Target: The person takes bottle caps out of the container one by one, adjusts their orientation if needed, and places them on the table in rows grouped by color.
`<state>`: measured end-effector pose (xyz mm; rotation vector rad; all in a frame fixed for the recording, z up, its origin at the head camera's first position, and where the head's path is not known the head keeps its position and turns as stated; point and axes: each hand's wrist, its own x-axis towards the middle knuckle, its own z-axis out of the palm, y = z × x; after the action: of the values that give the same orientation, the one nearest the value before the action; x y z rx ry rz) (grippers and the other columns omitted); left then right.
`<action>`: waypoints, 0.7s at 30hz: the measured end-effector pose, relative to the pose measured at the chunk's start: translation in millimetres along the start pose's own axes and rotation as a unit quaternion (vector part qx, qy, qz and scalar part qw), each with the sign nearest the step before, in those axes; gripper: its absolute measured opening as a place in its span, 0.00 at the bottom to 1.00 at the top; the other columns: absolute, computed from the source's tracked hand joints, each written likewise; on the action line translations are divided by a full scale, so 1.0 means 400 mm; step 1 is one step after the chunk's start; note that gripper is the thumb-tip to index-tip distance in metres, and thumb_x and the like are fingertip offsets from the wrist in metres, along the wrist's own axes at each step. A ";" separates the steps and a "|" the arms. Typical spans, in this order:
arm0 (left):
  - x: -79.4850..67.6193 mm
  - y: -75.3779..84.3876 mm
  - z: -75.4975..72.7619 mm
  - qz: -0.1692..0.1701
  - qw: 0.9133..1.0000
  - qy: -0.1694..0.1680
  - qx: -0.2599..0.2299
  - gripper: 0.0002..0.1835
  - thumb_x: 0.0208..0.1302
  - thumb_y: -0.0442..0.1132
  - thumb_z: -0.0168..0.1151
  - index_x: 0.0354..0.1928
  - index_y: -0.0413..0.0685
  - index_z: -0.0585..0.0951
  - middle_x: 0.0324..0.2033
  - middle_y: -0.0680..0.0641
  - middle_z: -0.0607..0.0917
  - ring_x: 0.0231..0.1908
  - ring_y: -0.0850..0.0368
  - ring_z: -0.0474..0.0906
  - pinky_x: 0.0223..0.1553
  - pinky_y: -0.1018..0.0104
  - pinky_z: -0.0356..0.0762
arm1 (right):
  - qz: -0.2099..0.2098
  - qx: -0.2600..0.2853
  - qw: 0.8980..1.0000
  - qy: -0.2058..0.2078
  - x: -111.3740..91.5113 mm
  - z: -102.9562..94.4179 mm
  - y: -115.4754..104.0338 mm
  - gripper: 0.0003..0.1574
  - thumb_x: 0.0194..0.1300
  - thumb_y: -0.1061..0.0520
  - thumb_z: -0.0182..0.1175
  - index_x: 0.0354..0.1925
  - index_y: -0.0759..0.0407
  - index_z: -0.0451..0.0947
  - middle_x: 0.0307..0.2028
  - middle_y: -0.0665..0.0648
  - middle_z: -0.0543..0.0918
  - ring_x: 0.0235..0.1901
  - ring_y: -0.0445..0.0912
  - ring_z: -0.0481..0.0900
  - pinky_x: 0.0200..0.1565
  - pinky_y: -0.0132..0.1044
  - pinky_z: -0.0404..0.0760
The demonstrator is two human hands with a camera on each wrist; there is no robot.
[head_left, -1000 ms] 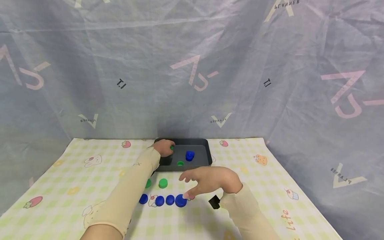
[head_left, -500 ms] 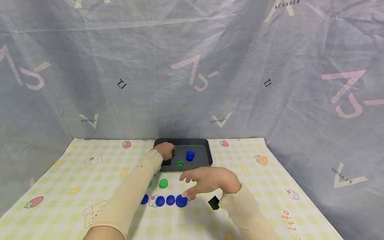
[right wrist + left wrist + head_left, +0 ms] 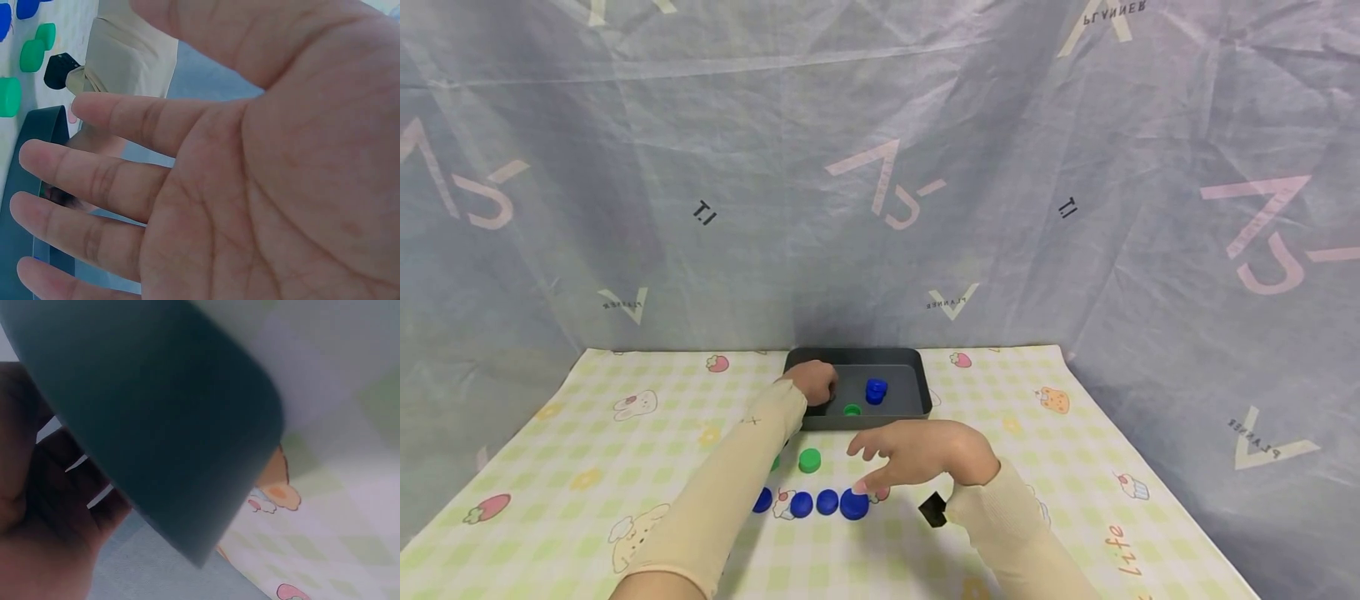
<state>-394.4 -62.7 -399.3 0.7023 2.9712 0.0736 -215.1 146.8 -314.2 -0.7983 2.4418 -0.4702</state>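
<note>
My left hand reaches into the left side of a dark grey tray, and its fingertips point down, hidden behind the hand. In the left wrist view the tray wall covers part of the fingers, so I cannot tell whether they hold anything. Farther right inside the tray lie blue caps, one overlapping another, and a green cap. My right hand hovers over the table in front of the tray, palm bare and fingers spread in the right wrist view. Its thumb overlaps the biggest blue cap in the head view.
Along the near part of the table, several blue caps lie in a row, with green caps behind them. The left sleeve partly covers the left ones. A small black piece sits at the right cuff. A grey curtain hangs behind.
My left hand has shifted slightly right and lower in the tray. The green cap that showed at its fingertips a second ago is out of sight. The right hand has barely moved.
</note>
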 end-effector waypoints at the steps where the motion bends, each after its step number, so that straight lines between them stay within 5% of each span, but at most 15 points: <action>1: -0.002 0.000 0.000 0.004 1.000 0.003 -0.001 0.13 0.64 0.30 0.59 0.25 0.53 0.85 0.21 0.55 0.80 0.24 0.57 0.73 0.30 0.63 0.72 | 0.001 -0.001 1.000 0.000 0.000 0.000 0.000 0.31 0.65 0.35 0.63 0.63 0.38 0.71 0.48 0.39 0.83 0.51 0.36 0.78 0.58 0.43 0.73; 6: -0.009 -0.007 -0.021 0.027 0.999 0.028 -0.035 0.13 0.60 0.25 0.56 0.28 0.49 0.85 0.22 0.55 0.81 0.24 0.58 0.74 0.31 0.63 0.74 | -0.001 -0.004 1.000 0.001 -0.001 -0.003 0.002 0.31 0.66 0.34 0.62 0.64 0.38 0.71 0.50 0.39 0.82 0.60 0.43 0.76 0.59 0.43 0.73; 10: -0.029 -0.004 -0.078 0.047 0.987 0.077 -0.132 0.13 0.59 0.23 0.58 0.34 0.49 0.83 0.30 0.53 0.82 0.30 0.57 0.76 0.37 0.60 0.77 | -0.003 -0.006 1.000 0.004 -0.004 -0.005 0.005 0.31 0.66 0.34 0.61 0.64 0.38 0.71 0.49 0.38 0.82 0.61 0.45 0.75 0.59 0.43 0.73; 14: -0.080 0.020 -0.158 0.070 0.951 0.152 -0.261 0.08 0.64 0.28 0.64 0.35 0.51 0.79 0.32 0.50 0.81 0.33 0.54 0.76 0.39 0.58 0.76 | -0.012 -0.021 1.000 0.011 -0.008 -0.013 0.007 0.31 0.67 0.35 0.61 0.64 0.39 0.71 0.53 0.40 0.80 0.60 0.44 0.75 0.58 0.42 0.74; 17: -0.135 0.042 -0.217 0.105 0.922 0.203 -0.312 0.07 0.67 0.32 0.65 0.35 0.48 0.75 0.33 0.48 0.78 0.33 0.52 0.74 0.38 0.57 0.74 | -0.038 -0.030 0.998 0.028 -0.014 -0.024 0.008 0.30 0.69 0.36 0.60 0.65 0.41 0.72 0.56 0.43 0.79 0.59 0.43 0.76 0.58 0.41 0.74; 21: -0.202 0.081 -0.273 0.146 0.903 0.233 -0.328 0.09 0.69 0.34 0.62 0.39 0.46 0.70 0.36 0.47 0.76 0.37 0.52 0.75 0.41 0.55 0.74 | -0.062 -0.017 0.997 0.053 -0.027 -0.036 0.012 0.28 0.69 0.37 0.60 0.64 0.41 0.72 0.55 0.42 0.79 0.58 0.42 0.76 0.57 0.41 0.75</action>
<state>-318.3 -73.0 -282.6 1.1199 2.8755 1.3617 -218.0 159.6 -300.9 -0.9659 2.5130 -0.5298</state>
